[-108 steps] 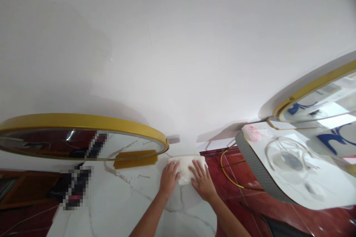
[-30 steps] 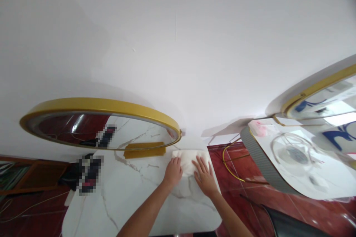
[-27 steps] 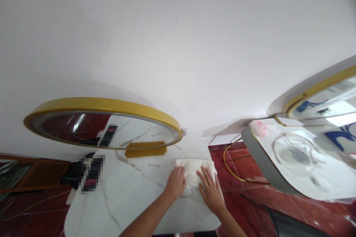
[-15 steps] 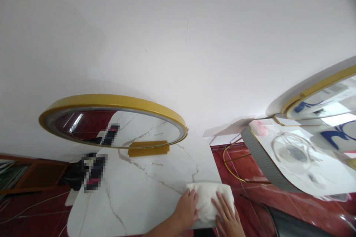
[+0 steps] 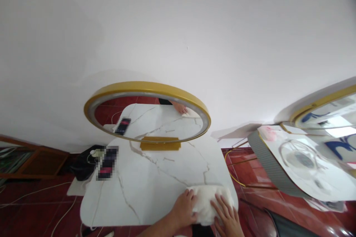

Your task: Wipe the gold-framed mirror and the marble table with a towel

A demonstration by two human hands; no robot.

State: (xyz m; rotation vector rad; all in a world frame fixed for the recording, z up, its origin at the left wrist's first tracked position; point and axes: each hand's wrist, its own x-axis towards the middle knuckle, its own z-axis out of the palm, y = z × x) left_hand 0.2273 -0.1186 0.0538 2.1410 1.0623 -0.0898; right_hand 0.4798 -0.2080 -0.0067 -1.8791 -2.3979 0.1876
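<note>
A folded white cloth (image 5: 207, 202) lies at the right front of the white, marble-veined tabletop (image 5: 144, 200). My left hand (image 5: 185, 207) grips its left side, fingers bent on top and the thumb on the near part. On the cloth's right side rests my right hand (image 5: 228, 216), its fingers spread flat over the fabric. The cloth's near edge reaches the table's front edge. What lies under the cloth is hidden.
A round gold-framed mirror (image 5: 147, 87) stands at the table's back on a gold base (image 5: 160, 145). A pixelated dark item (image 5: 108, 163) lies on the left. Beyond a gap stands another white table (image 5: 328, 189). A black bag (image 5: 83, 164) sits left.
The view has shifted, so the mirror and tabletop appear farther right and the front edge shows. Both hands stay on the cloth, now reflected in part in the mirror.
</note>
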